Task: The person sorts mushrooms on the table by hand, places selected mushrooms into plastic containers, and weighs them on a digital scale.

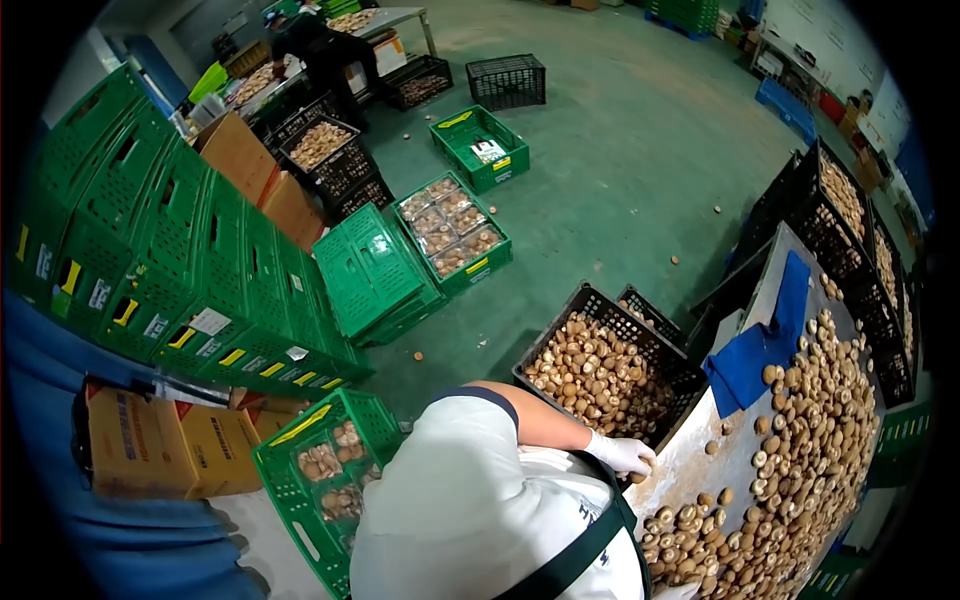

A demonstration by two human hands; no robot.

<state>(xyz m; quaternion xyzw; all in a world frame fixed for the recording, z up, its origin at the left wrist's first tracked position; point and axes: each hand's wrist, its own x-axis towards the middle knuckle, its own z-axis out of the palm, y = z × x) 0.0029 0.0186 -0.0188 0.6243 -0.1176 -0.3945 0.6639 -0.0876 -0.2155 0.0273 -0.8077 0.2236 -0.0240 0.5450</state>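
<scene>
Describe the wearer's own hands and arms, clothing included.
The left hand wears a close-fitting white glove ending near the wrist. The right hand, mostly cut off at the bottom, also looks white-gloved. The left sleeve is short and whitish, with dark trim at its hem; the forearm is uncovered. The right sleeve isn't visible.

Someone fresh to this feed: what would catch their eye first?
Probably the broad spread of brown mushrooms over the table at the right, with a crumpled blue cloth at its far left edge. Next, the black crate full of mushrooms just beyond the white-gloved left hand. Then the tall green crate stacks along the left.
</scene>
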